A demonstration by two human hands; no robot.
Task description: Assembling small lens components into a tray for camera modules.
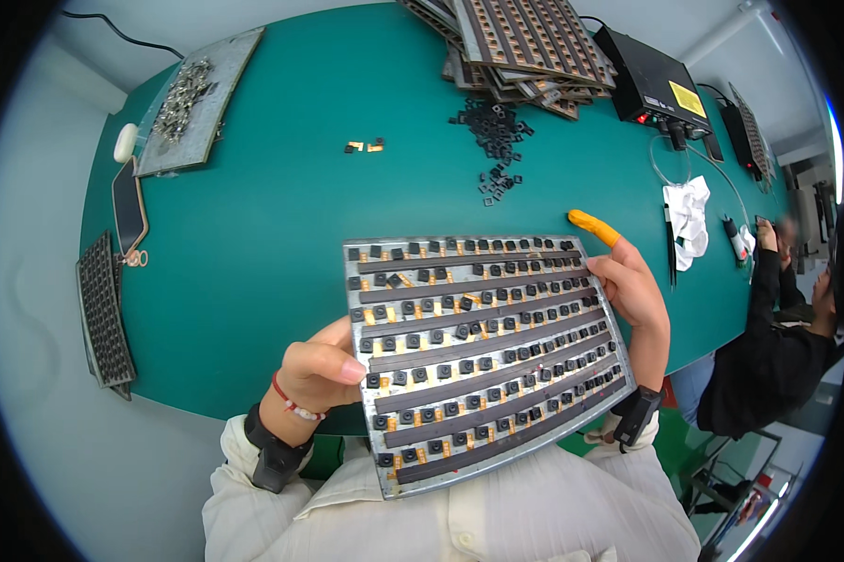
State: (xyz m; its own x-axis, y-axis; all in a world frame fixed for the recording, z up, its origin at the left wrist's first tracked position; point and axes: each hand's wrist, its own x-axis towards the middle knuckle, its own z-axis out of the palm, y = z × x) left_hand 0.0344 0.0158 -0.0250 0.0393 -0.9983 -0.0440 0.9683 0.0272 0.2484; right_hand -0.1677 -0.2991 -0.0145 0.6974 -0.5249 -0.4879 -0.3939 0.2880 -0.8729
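Between my two hands I hold a metal tray (497, 384) tilted up in front of my chest. Rows of small black square parts with gold-coloured flex tabs sit on it, divided by dark strips. A few of the parts in the upper rows lie askew. My left hand (321, 370) grips the tray's left edge, thumb on top and the other fingers hidden beneath. At the right edge, my right hand (632, 286) pinches the tray with its thumb; its index finger, in an orange finger cot (593, 227), points away past the corner.
Loose black pieces (494, 131) lie on the green table (281, 206) beyond the tray, near stacked trays (534, 47). A black control box (651, 84) stands at the back right, a metal-piece plate (192, 103) and phone (130, 206) at left. Another person (768, 347) sits at right.
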